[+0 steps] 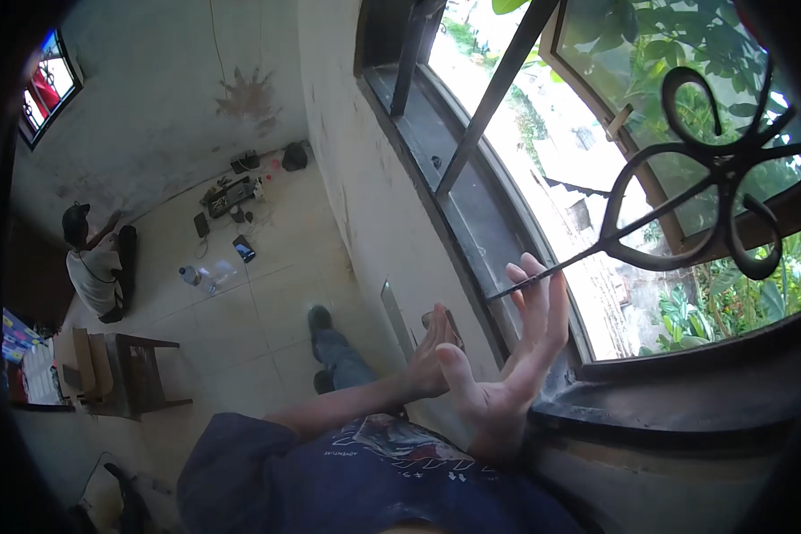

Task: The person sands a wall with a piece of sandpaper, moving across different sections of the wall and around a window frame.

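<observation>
My right hand (507, 387) is raised at the window, its thumb spread away from the fingers. Its fingertips are at the thin lower bar of the dark metal window grille (577, 253), which crosses in front of them; the hand does not close round it. My left hand (434, 360) is lower and to the left, beside the white wall (367, 200), with its fingers straight and close together. A brownish object (428, 319) shows partly behind those fingers; whether the hand holds it is unclear. A narrow grey flat piece (395, 317) stands out on the wall near it.
Another person (97, 267) sits on the floor at the left. Near them lie a plastic bottle (197, 277), a phone (244, 248) and a tray of tools (232, 195). A wooden chair (130, 374) stands lower left. The open window sash (681, 227) is at right.
</observation>
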